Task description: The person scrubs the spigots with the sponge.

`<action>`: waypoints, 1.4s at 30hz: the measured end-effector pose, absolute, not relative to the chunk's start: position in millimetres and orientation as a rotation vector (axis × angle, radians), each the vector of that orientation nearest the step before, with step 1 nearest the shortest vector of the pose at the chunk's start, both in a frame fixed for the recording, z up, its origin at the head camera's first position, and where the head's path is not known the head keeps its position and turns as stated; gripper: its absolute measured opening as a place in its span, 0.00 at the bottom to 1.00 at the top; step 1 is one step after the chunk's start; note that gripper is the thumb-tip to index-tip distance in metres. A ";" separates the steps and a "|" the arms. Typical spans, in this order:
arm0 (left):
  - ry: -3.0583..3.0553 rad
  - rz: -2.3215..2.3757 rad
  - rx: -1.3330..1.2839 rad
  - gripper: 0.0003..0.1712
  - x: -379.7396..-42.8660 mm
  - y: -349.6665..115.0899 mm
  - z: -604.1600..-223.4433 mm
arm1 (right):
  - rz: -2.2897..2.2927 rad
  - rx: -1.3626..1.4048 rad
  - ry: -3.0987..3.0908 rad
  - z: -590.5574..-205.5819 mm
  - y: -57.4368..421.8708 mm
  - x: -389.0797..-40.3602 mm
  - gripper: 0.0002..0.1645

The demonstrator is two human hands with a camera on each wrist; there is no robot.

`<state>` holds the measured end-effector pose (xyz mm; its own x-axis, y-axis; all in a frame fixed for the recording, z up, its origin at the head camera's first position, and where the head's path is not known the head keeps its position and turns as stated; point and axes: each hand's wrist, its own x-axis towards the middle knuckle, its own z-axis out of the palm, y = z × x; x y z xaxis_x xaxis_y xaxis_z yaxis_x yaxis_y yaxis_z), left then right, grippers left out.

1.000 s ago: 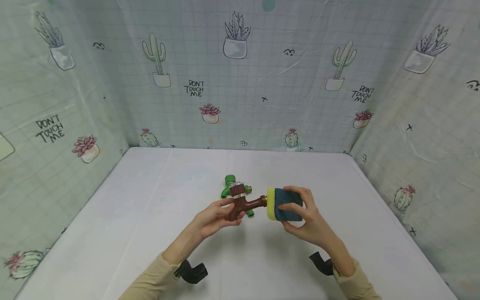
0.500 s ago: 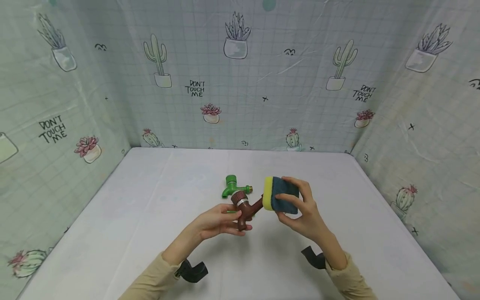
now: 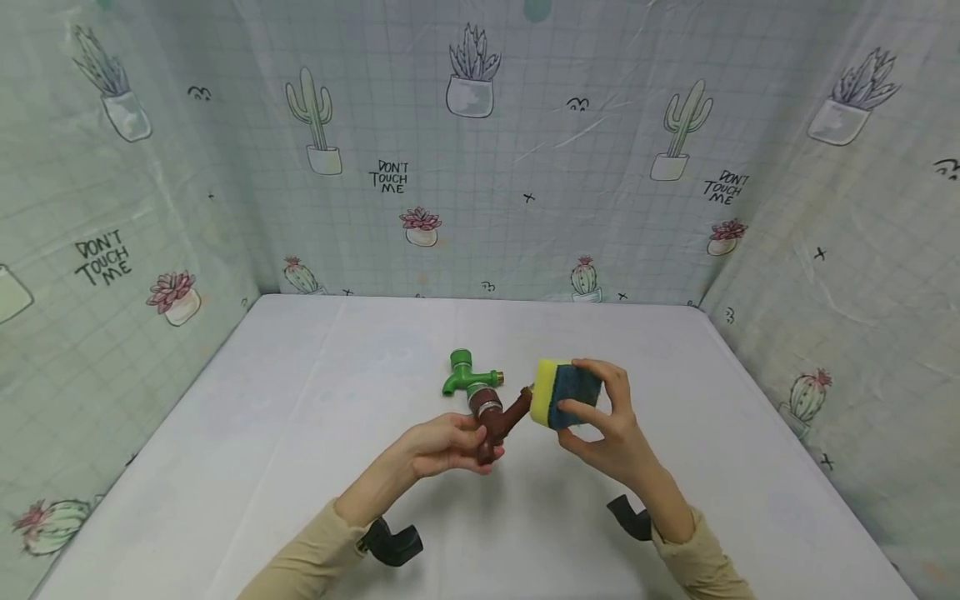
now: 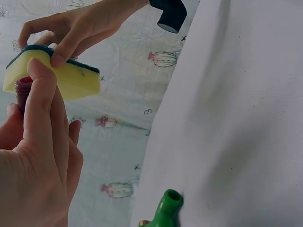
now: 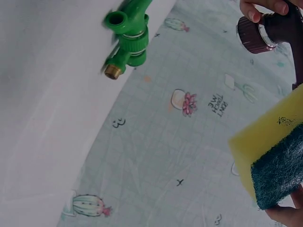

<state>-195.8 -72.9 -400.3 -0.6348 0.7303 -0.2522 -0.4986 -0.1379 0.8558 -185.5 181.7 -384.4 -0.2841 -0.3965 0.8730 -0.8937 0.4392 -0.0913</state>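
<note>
My left hand (image 3: pixel 442 446) grips a brown faucet (image 3: pixel 513 412) above the table, thumb and fingers round its body near the spout. The faucet slants, its threaded inlet end meeting the yellow face of a sponge (image 3: pixel 542 396). My right hand (image 3: pixel 618 437) pinches that sponge by its dark blue-green scouring side (image 5: pixel 279 165), thumb below and fingers above. In the left wrist view, the spout (image 4: pixel 21 94) sticks out between thumb and fingers. A green faucet (image 3: pixel 461 367) with a brass inlet lies on the table behind; the brown faucet partly hides green parts there.
A white-covered table (image 3: pixel 337 400) spreads under both hands. Patterned cloth (image 3: pixel 480 167) with cactus drawings stands at the back and both sides. Black curved pieces (image 3: pixel 393 546) show at both wrists.
The left hand has turned the brown faucet from nearly level to slanting, its inlet end now higher. The sponge has shifted slightly up and left, then a little right and down.
</note>
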 end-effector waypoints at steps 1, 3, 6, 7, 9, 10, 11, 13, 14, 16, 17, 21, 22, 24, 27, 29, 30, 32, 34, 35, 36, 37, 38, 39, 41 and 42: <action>1.286 1.874 0.287 0.27 -196.0 -74.0 -400.7 | 0.748 1.099 -1.866 -385.9 182.9 -187.1 0.13; 1.300 1.872 0.287 0.27 -196.3 -76.4 -401.2 | 0.734 1.093 -1.886 -389.4 186.3 -190.0 0.13; 1.370 1.889 0.294 0.28 -196.8 -80.3 -400.7 | 0.775 1.039 -1.964 -393.8 193.1 -193.9 0.15; 1.405 1.897 0.298 0.28 -196.8 -81.4 -400.0 | 0.806 1.016 -2.000 -393.8 195.2 -194.4 0.15; 1.481 1.910 0.315 0.28 -197.0 -83.2 -398.2 | 0.887 0.985 -2.063 -391.4 197.8 -194.7 0.17; 1.513 1.917 0.324 0.28 -197.2 -83.9 -397.3 | 0.934 0.983 -2.092 -388.8 197.6 -194.2 0.20; 1.544 1.922 0.342 0.28 -197.3 -84.2 -396.6 | 0.986 0.995 -2.112 -382.3 195.3 -191.6 0.22; 1.590 1.925 0.380 0.27 -197.7 -84.1 -395.5 | 1.085 1.048 -2.146 -373.9 190.9 -189.9 0.29; 1.611 1.924 0.398 0.27 -197.6 -83.6 -395.0 | 1.119 1.084 -2.157 -370.0 188.2 -189.1 0.31; 1.647 1.924 0.427 0.27 -198.3 -82.0 -394.9 | 1.186 1.156 -2.181 -363.2 183.0 -187.6 0.31; 1.664 1.924 0.435 0.27 -198.7 -81.2 -394.9 | 1.210 1.187 -2.187 -361.4 181.4 -187.5 0.31; 1.663 1.943 0.407 0.28 -201.3 -78.7 -395.1 | 1.273 1.278 -2.163 -363.6 182.2 -189.6 0.31; 1.655 1.951 0.410 0.29 -202.1 -78.9 -395.4 | 1.289 1.296 -2.149 -364.8 183.2 -189.7 0.31; 1.631 1.968 0.409 0.31 -203.7 -79.4 -395.2 | 1.316 1.316 -2.130 -367.8 186.1 -190.0 0.31; 1.583 2.004 0.402 0.32 -205.9 -80.9 -393.9 | 1.282 1.293 -2.164 -373.5 192.0 -189.2 0.31; 1.566 2.037 0.376 0.33 -206.5 -82.0 -391.8 | 1.219 1.248 -2.201 -377.0 195.8 -187.8 0.32; 1.560 2.053 0.359 0.33 -206.5 -82.6 -390.8 | 1.192 1.218 -2.211 -378.1 197.2 -187.0 0.32; 1.557 2.075 0.329 0.34 -206.1 -83.5 -389.1 | 1.131 1.163 -2.192 -378.2 198.1 -185.3 0.31; 1.566 2.086 0.298 0.35 -205.4 -83.6 -388.3 | 1.110 1.125 -2.119 -375.6 196.6 -184.8 0.28; 1.571 2.082 0.292 0.35 -205.0 -83.5 -388.3 | 1.114 1.115 -2.076 -373.3 194.9 -184.8 0.25; 1.570 2.077 0.283 0.35 -204.5 -83.2 -388.6 | 1.108 1.109 -2.040 -370.9 192.7 -185.0 0.24; 1.570 2.072 0.279 0.35 -204.0 -82.8 -389.2 | 1.097 1.108 -2.013 -368.9 190.5 -185.7 0.23; 1.573 2.066 0.272 0.36 -203.6 -82.3 -389.9 | 1.088 1.112 -2.001 -367.0 188.0 -186.2 0.22; 1.580 2.059 0.273 0.36 -203.1 -81.8 -390.4 | 1.083 1.124 -1.999 -365.8 185.7 -186.7 0.21; 1.586 2.050 0.283 0.36 -202.3 -80.7 -391.5 | 1.068 1.148 -2.018 -365.5 181.8 -187.2 0.23; 1.586 2.048 0.285 0.36 -202.0 -80.2 -391.8 | 1.054 1.156 -2.027 -366.5 181.0 -187.5 0.24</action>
